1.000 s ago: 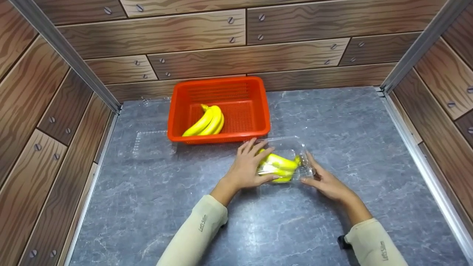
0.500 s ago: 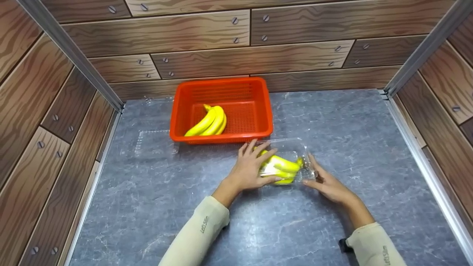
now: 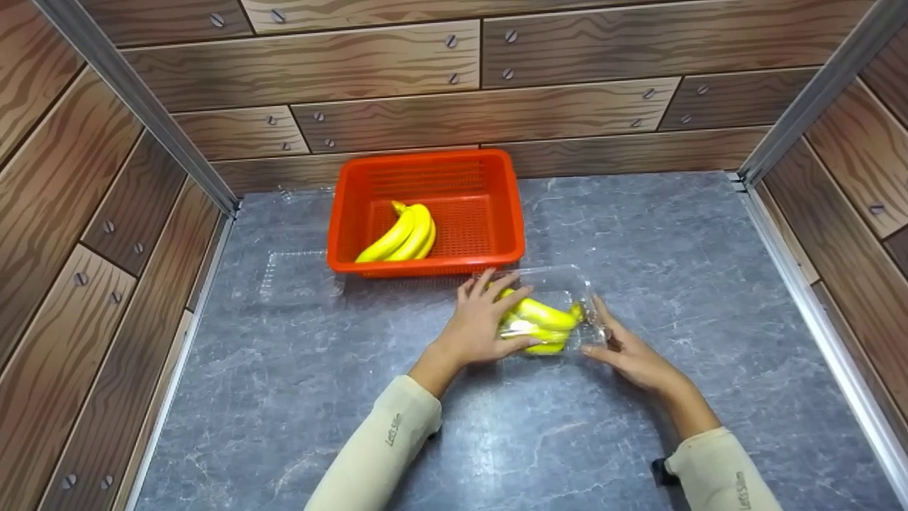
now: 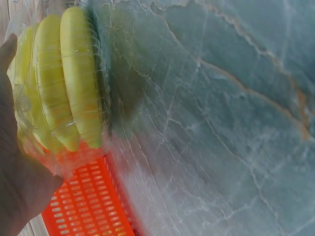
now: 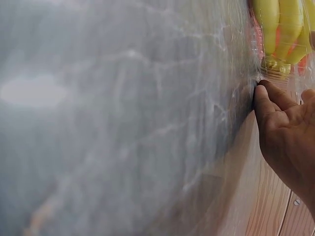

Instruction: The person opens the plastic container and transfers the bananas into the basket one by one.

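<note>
A bunch of yellow bananas (image 3: pixel 543 317) lies inside a clear plastic box (image 3: pixel 550 275) in front of the orange basket. From the left, my left hand (image 3: pixel 477 323) grips the box, its fingers spread across it and its thumb along the near side. My right hand (image 3: pixel 631 353) holds the box's right end near the banana stem, between thumb and fingers. In the left wrist view the bananas (image 4: pixel 51 81) show through the ribbed plastic. The right wrist view has the right fingers (image 5: pixel 268 105) against the end of the box. Whether the lid is fastened cannot be told.
The orange basket (image 3: pixel 425 267) stands by the back wall, with another banana bunch (image 3: pixel 401 234) in it. Left of it lies a second clear plastic container (image 3: pixel 298 277); more clear plastic (image 3: pixel 305 190) shows behind. Wood-patterned walls enclose the grey marbled table (image 3: pixel 284 397).
The whole head view has shifted slightly. Both hands keep their places on the box, and the bananas inside stay put.
</note>
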`<state>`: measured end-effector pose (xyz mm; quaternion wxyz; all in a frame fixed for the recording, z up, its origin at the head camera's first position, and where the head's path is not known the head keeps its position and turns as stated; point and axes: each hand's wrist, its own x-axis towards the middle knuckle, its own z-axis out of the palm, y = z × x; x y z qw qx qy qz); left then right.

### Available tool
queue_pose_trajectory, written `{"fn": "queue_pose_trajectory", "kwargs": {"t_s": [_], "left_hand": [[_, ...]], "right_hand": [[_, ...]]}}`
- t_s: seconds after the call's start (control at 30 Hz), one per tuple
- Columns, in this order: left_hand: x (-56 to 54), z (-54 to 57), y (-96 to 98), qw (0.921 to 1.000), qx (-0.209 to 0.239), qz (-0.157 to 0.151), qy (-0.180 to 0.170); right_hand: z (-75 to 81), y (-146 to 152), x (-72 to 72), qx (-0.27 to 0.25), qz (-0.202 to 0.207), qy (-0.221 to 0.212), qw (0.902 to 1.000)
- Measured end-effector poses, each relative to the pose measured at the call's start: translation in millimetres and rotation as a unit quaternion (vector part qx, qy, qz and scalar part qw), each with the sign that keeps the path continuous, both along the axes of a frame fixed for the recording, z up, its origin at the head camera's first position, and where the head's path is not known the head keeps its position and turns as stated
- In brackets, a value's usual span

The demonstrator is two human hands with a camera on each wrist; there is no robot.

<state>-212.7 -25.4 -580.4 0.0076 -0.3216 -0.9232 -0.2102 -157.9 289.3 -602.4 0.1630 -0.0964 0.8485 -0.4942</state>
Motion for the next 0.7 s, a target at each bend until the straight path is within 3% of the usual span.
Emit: {"fn": "queue_pose_trajectory", "kwargs": {"t_s": [0.7], "left_hand": [[-1.4,6.9,0.2,0.9991,0.004,-0.002,-0.043]], "right_hand": [[2.1,0.0,1.3,-0.028,0.001,-0.013,0.9995]]}}
